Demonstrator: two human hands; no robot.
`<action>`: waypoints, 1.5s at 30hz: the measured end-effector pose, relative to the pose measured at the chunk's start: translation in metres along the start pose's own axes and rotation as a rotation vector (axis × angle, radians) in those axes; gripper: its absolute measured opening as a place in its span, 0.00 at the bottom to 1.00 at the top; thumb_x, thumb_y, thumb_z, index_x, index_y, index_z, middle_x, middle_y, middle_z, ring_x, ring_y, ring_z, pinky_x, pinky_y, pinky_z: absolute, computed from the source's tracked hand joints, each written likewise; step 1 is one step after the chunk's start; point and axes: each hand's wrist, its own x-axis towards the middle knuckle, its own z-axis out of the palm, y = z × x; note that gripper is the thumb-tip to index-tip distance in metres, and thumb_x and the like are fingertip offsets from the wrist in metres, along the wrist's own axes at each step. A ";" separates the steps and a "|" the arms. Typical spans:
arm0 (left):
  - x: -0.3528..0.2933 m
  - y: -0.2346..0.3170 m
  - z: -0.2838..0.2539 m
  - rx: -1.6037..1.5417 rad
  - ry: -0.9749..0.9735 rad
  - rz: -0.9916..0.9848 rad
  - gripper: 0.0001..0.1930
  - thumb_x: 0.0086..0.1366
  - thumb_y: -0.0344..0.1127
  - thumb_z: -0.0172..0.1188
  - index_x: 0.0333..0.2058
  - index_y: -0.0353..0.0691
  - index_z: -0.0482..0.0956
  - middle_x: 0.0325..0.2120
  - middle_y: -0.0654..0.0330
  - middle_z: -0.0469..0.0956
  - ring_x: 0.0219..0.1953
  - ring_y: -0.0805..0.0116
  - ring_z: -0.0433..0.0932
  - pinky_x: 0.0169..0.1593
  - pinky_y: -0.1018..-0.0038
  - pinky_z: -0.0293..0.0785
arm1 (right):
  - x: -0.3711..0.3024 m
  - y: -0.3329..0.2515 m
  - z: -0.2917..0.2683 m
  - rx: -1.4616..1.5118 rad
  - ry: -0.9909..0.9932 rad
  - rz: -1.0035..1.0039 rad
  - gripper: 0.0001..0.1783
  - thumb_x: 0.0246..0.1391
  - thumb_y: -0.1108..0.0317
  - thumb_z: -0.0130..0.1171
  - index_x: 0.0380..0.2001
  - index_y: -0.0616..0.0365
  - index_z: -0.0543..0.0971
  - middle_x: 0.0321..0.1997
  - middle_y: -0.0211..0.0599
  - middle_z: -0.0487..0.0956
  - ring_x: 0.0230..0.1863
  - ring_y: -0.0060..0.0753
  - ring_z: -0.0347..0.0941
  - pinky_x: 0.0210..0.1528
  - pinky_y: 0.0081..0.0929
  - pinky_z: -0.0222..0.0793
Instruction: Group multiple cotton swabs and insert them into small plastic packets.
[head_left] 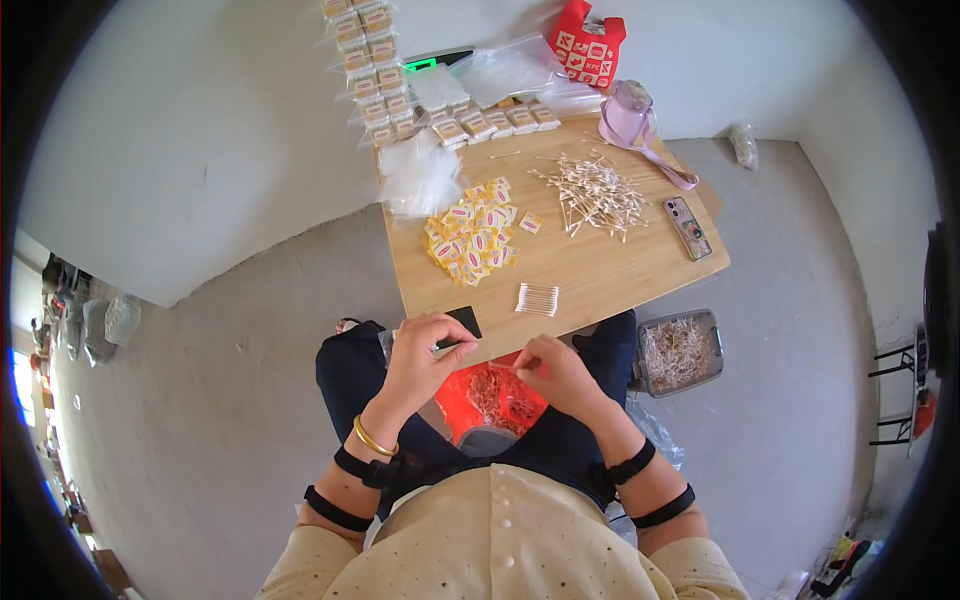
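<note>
Over the table's near edge, my left hand (428,352) is closed in a pinch; what its fingertips hold, if anything, is too small to make out. A dark flat rectangular piece (465,320) lies beside its fingers. My right hand (560,375) is closed too, with a thin pale stick that looks like a cotton swab at its fingertips. Below and between both hands, a red bag (458,405) in my lap holds loose cotton swabs. On the table ahead lies a neat row of cotton swabs (538,299), side by side.
The wooden table (590,290) carries a heap of loose swabs (595,193), yellow-and-white cards (470,240), clear bags (420,175), stacked swab packs (372,70), a phone (687,228), a lilac bottle (627,112) and a red bag (588,45). A grey bin (718,360) of swabs stands at right.
</note>
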 end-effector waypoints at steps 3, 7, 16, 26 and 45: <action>-0.012 -0.015 0.007 0.126 -0.327 -0.166 0.05 0.58 0.32 0.70 0.34 0.41 0.86 0.31 0.59 0.83 0.37 0.59 0.82 0.44 0.64 0.75 | -0.010 0.048 0.032 -0.207 -0.206 0.122 0.09 0.52 0.65 0.68 0.34 0.58 0.82 0.38 0.47 0.78 0.45 0.49 0.78 0.46 0.40 0.75; -0.034 -0.047 0.025 0.486 -0.450 0.070 0.07 0.61 0.35 0.65 0.38 0.45 0.86 0.32 0.60 0.83 0.39 0.57 0.82 0.49 0.62 0.71 | -0.019 0.094 0.068 -0.398 -0.122 0.038 0.13 0.51 0.60 0.69 0.36 0.55 0.83 0.37 0.45 0.80 0.44 0.50 0.79 0.46 0.42 0.76; -0.020 -0.069 0.018 0.419 -0.430 -0.173 0.07 0.61 0.36 0.67 0.37 0.43 0.85 0.32 0.59 0.83 0.38 0.58 0.83 0.48 0.60 0.74 | 0.025 0.121 -0.006 -0.199 -0.063 0.291 0.12 0.53 0.58 0.67 0.34 0.54 0.85 0.30 0.40 0.85 0.37 0.47 0.82 0.40 0.42 0.77; -0.037 -0.119 0.042 0.507 -0.541 -0.228 0.18 0.54 0.49 0.74 0.34 0.45 0.79 0.38 0.55 0.74 0.46 0.52 0.78 0.48 0.57 0.74 | 0.158 0.144 -0.075 -0.428 0.400 0.268 0.16 0.51 0.68 0.68 0.44 0.54 0.83 0.52 0.41 0.78 0.57 0.48 0.72 0.58 0.41 0.71; -0.025 -0.114 0.041 0.542 -0.685 -0.285 0.22 0.56 0.52 0.73 0.36 0.43 0.75 0.40 0.53 0.73 0.48 0.51 0.77 0.48 0.59 0.75 | 0.139 0.134 -0.058 0.609 0.144 0.565 0.13 0.62 0.57 0.64 0.37 0.56 0.82 0.28 0.25 0.79 0.32 0.22 0.76 0.40 0.24 0.72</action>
